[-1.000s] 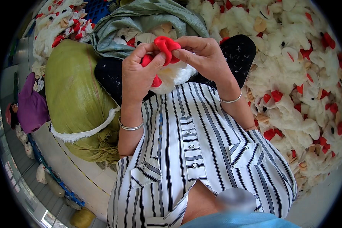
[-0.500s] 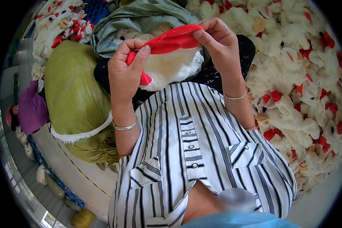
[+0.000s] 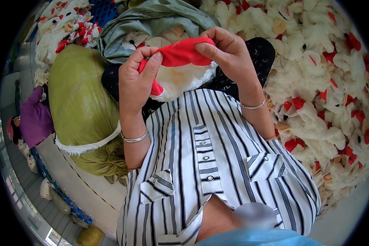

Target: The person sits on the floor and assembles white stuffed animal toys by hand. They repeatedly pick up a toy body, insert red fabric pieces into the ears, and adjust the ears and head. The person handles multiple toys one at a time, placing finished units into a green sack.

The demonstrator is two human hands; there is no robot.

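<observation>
Between my two hands a plush toy cover (image 3: pixel 178 78) of red cloth and cream-white fur is held up over my lap. My left hand (image 3: pixel 138 74) pinches the left end of its red edge between thumb and fingers. At the other end, my right hand (image 3: pixel 223 51) grips the red cloth, thumb on top. The red band is stretched between them, and the furry white part hangs below, close to my striped shirt. The cover's far side is hidden.
An open grey-green sack (image 3: pixel 151 20) with pale pieces inside lies just beyond my hands. A full olive sack (image 3: pixel 80 98) stands at my left. A large heap of white and red plush pieces (image 3: pixel 315 102) spreads on my right. A person in purple (image 3: pixel 35 117) is at far left.
My right hand has come down and slightly left, bringing the red band lower. My left hand has shifted slightly; both keep their grip on the cover.
</observation>
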